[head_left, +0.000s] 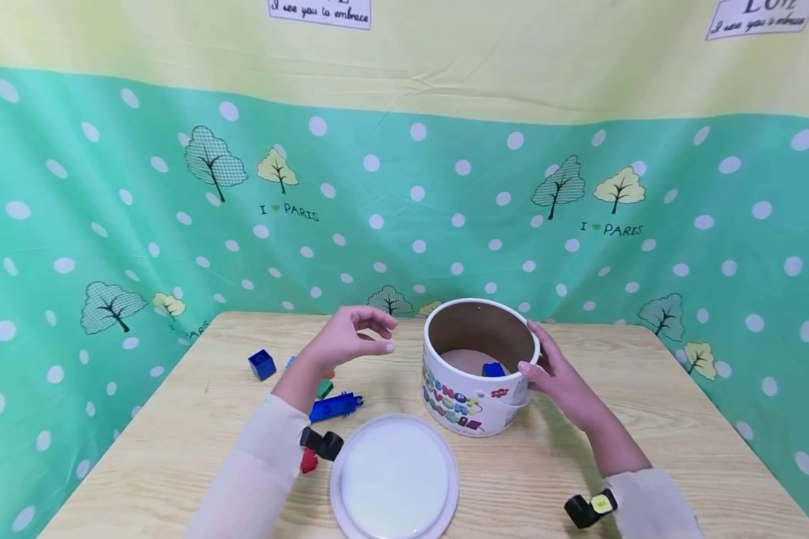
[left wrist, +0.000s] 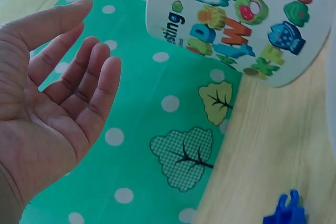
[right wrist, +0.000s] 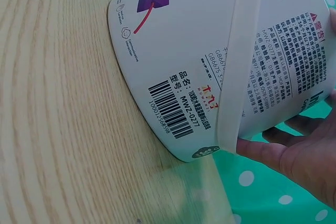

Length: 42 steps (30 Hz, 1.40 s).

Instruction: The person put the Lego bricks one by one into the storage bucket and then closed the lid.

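Observation:
A round white bucket (head_left: pixel 455 404) with colourful printed letters and a white strap handle (right wrist: pixel 239 77) stands open on the table. My right hand (head_left: pixel 558 376) grips its right side at the rim, the thumb near the front of the rim. Inside, on the bottom, lies a small blue block (head_left: pixel 493 370). My left hand (head_left: pixel 350 337) hovers left of the bucket, above the table. Its fingers are loosely bent, and the palm (left wrist: pixel 42 129) in the left wrist view holds nothing.
A round white lid (head_left: pixel 394 479) lies in front of the bucket. Left of it are a long blue piece (head_left: pixel 335 406), a green piece (head_left: pixel 324 388) and a red piece (head_left: pixel 308 460), partly behind the left arm. A dark blue cube (head_left: pixel 261 364) sits farther left. A patterned curtain (head_left: pixel 418 187) hangs behind.

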Motion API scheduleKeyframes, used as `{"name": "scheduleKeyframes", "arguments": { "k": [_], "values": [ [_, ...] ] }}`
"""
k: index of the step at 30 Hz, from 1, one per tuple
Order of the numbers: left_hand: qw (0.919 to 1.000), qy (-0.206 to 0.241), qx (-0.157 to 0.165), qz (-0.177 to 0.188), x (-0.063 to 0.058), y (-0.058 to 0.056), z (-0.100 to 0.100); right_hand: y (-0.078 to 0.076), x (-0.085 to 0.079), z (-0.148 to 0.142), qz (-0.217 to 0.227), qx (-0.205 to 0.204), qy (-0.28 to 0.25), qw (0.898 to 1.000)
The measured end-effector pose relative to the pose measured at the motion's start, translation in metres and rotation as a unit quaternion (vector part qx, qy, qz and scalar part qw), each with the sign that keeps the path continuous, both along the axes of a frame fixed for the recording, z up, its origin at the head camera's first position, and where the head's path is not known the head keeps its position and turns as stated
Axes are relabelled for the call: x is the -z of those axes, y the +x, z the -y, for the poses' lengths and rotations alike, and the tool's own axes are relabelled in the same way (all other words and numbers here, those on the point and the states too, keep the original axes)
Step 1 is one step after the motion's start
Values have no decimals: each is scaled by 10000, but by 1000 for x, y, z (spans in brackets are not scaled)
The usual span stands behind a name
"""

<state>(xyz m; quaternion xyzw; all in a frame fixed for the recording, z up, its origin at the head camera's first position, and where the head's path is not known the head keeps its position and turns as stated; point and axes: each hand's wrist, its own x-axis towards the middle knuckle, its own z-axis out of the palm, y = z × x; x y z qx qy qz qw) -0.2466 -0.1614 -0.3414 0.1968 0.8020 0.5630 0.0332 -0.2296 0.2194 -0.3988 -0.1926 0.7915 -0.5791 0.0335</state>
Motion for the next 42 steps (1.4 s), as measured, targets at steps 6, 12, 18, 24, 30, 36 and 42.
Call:
{"name": "scheduleKeyframes", "arguments": {
  "k": [6,12,18,24,30,36,42],
  "values": [
    [9997,137,91,-200,7,10,10,0,0,0,-18,-1,-13,10000],
    [9995,265,15,-145,10,21,22,-1,0,0,-48,-36,-69,10000],
    [9991,266,-8,-318,16,29,36,-1,1,0,-30,-39,-115,9999],
    [9991,343,-91,-224,24,38,50,-1,1,0,2,0,-73,10000],
    [9994,280,-117,-182,32,49,61,0,0,1,-18,28,-9,10000],
    [9992,332,-118,-207,38,56,68,0,1,1,-24,25,-4,10000],
    [9995,156,-225,-147,46,61,75,-1,2,1,-10,15,-1,10000]
  ]
}}
